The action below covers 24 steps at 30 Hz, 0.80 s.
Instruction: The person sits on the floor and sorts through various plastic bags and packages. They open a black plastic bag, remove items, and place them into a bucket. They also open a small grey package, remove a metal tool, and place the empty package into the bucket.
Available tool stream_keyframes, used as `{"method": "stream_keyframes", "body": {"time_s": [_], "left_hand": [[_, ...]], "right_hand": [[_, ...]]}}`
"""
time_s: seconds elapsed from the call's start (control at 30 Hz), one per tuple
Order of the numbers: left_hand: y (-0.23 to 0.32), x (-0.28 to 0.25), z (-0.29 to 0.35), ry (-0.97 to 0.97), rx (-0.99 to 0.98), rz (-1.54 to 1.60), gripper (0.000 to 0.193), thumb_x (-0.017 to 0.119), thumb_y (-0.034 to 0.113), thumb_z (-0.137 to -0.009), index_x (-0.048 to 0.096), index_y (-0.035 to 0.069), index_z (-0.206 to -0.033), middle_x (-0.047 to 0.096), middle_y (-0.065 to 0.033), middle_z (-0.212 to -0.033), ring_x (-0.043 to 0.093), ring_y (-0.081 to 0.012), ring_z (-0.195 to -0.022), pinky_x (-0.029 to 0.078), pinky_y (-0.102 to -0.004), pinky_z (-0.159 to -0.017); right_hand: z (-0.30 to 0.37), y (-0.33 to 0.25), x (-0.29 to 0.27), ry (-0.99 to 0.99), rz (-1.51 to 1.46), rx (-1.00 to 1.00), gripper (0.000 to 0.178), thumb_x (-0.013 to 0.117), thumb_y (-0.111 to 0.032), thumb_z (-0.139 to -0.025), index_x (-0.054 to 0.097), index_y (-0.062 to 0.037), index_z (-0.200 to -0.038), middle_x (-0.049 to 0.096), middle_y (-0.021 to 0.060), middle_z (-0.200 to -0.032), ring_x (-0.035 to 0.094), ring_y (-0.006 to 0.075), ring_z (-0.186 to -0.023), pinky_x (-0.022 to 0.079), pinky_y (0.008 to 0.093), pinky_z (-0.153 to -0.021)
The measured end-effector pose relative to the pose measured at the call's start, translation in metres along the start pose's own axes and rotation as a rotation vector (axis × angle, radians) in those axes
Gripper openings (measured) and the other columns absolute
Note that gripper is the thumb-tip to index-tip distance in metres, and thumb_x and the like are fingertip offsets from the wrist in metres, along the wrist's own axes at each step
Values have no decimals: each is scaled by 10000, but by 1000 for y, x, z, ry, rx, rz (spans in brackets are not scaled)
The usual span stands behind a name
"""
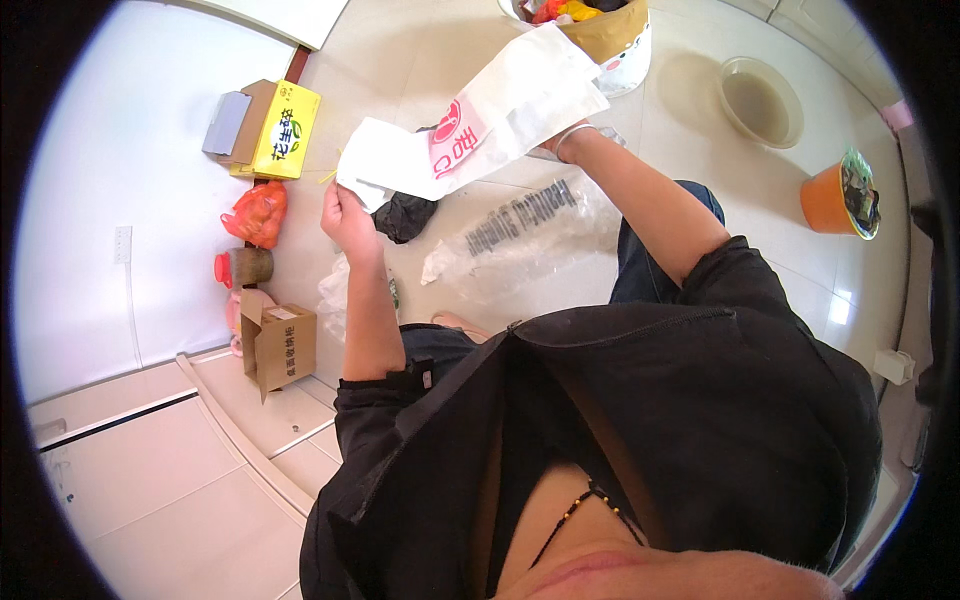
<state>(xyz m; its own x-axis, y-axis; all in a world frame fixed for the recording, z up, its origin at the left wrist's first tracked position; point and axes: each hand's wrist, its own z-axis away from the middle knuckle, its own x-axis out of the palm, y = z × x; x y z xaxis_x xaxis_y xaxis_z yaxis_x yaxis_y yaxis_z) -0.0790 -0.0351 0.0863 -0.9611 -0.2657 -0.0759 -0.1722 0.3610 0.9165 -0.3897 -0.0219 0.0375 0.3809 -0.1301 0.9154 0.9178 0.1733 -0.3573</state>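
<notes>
A white plastic bag [515,100] with a red print stretches between my two hands, pulled out lengthwise and slanting up to the right. My left hand [350,222] is closed on its lower left end, where the white material folds over. Under the upper right end is my right hand [568,140], its fingers partly covered by the bag, which it grips. A black plastic bag [405,217] lies crumpled on the floor just beyond my left hand. Below the white bag, a clear plastic bag [530,235] with dark lettering is spread on the floor.
Along the left wall stand a yellow carton [290,130], a red plastic bag [260,213], a red-lidded jar [245,267] and an open cardboard box [285,348]. A brown-and-white bin [625,60] stands ahead; a basin of murky water [760,103] and an orange bucket [830,203] are to the right.
</notes>
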Motion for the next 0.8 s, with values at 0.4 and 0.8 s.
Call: {"method": "stream_keyframes", "body": {"time_s": [0.4, 0.8], "left_hand": [[-4, 61, 32, -214, -251, 257, 304, 456, 158, -961, 567, -62, -1138, 616, -87, -1054, 575, -141, -948, 451, -273, -838], [-1, 116, 65, -511, -459, 501, 582, 525, 314, -932, 332, -28, -1362, 523, -93, -1219, 517, -163, -1065, 424, -298, -902]], "right_hand": [[3, 17, 11, -71, 367, 113, 470, 453, -360, -935, 402, -123, -1338, 509, 79, -1295, 489, 243, -1179, 422, 471, -955], [18, 37, 10, -515, 1518, -248, 939, 673, -587, -706, 279, -113, -1414, 336, 255, -1357, 322, 377, -1288, 340, 410, -1014]]}}
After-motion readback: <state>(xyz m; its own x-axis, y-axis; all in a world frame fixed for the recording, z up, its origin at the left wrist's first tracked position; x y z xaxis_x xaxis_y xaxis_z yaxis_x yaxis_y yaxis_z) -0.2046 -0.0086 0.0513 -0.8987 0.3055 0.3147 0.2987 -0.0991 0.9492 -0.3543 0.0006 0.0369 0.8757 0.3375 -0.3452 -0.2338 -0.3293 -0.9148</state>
